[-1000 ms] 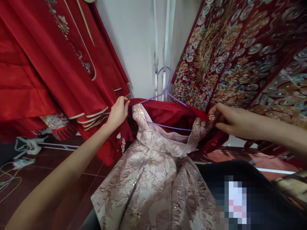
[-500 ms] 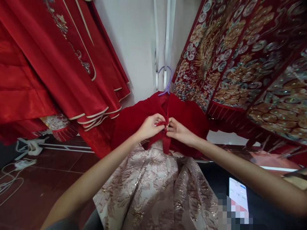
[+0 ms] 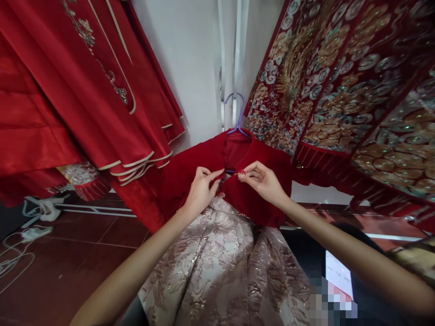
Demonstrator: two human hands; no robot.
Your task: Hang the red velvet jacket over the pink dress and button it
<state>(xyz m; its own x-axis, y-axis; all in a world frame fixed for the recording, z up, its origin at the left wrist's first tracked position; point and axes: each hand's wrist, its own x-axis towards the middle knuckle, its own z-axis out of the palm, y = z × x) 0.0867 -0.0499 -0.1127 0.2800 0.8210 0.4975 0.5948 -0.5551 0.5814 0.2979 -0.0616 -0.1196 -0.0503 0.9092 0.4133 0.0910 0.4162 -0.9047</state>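
Observation:
A short red jacket (image 3: 190, 165) hangs by its collar from a purple hanger (image 3: 240, 118), over a pale pink and gold brocade garment (image 3: 217, 253). My left hand (image 3: 202, 188) pinches the jacket's left front edge near the neck, thumb and forefinger close together. Across a small gap, my right hand (image 3: 264, 181) is closed on the opposite front edge, with a small red trim or fastener (image 3: 241, 172) at its fingertips. The neckline stands parted, showing the red lining. Exactly what lies between the left fingertips is hidden.
Red satin garments (image 3: 136, 117) hang on the left and embroidered ones (image 3: 326, 99) on the right. White rack poles (image 3: 237, 54) rise behind the hanger. A lit phone (image 3: 338, 274) lies at lower right. White cables (image 3: 16, 258) trail over the tiled floor at left.
My hands were together at the jacket's front and have moved apart and slightly up. The neckline has opened wider, and the right hand now holds its front edge away from the left one.

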